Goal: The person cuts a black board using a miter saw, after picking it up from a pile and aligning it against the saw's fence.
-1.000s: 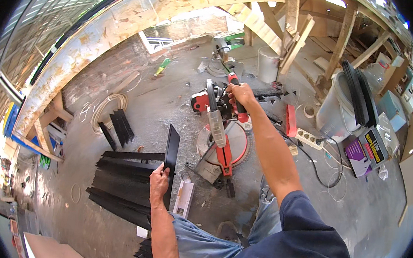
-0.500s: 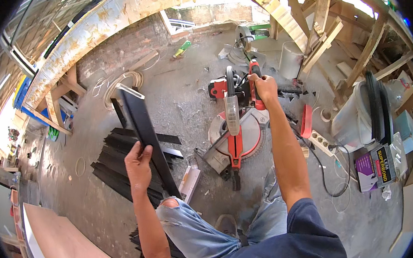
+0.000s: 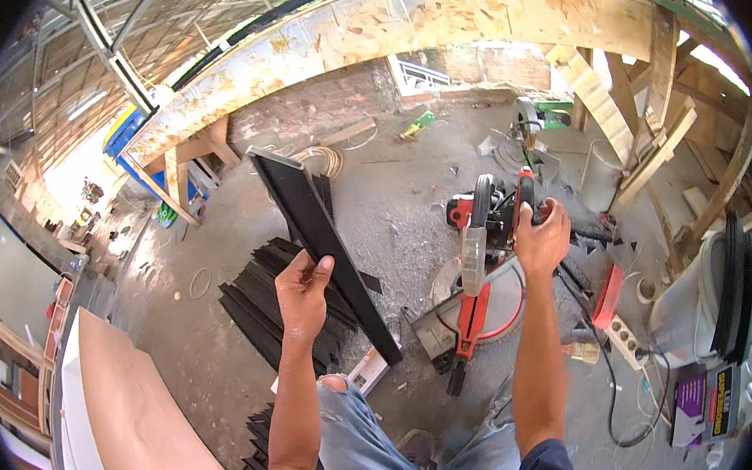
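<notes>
My left hand [image 3: 302, 295] is closed around a long black trim strip [image 3: 338, 248], which slants from far left to near right. Its near end hangs between a white box-like piece [image 3: 371, 369] and the red and grey miter saw [image 3: 473, 318]. My right hand [image 3: 545, 239] is beside the saw's red and black handle [image 3: 525, 191]. Its thumb is near the handle and its fingers are apart, not wrapped around it. The saw stands on the floor in front of me. Beneath my left hand lies a pile of black strips [image 3: 269, 297].
A coiled hose [image 3: 322, 160] lies beyond the strips. At right are a red strip-like piece [image 3: 607, 296], a power strip [image 3: 625, 341] with a black cord, a brush [image 3: 580, 352], a bucket [image 3: 685, 295] and a purple box [image 3: 689, 410]. A green saw [image 3: 551, 116] stands farther back.
The view has shifted, so the scene sits lower and farther right. My right hand has loosened from the saw handle. The black strip's near end has swung toward the saw.
</notes>
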Motion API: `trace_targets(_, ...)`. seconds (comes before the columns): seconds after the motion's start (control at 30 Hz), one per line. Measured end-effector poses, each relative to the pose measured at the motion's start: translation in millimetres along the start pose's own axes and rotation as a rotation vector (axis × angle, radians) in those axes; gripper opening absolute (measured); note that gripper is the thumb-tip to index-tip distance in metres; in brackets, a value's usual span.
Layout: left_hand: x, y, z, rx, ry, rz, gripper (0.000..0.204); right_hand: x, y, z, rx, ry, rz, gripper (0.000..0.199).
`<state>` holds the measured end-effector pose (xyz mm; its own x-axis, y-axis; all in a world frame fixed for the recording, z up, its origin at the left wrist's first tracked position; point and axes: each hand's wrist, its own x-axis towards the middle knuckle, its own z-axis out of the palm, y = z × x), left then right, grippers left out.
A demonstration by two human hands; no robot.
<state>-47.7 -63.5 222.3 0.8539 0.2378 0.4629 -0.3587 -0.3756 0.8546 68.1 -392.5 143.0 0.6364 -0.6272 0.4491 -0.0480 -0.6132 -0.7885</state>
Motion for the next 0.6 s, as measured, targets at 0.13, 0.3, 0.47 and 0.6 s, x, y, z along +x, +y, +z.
trace_targets(0.13,2,10,15,0.081,0.021,0.036,0.03,-15,-19,-2,0.101,0.119,-0.292,0.037)
trace_targets(0.3,10,20,47,0.127,0.03,0.053,0.029,-13,-19,-6,0.132,0.118,-0.324,0.036)
trace_targets(0.47,15,25,68,0.154,0.011,0.015,0.028,-19,-29,-16,0.27,0.122,-0.362,0.03)
trace_targets(0.6,28,28,80,0.078,0.003,0.012,0.031,-36,-37,-13,0.62,-0.134,-0.454,0.028)
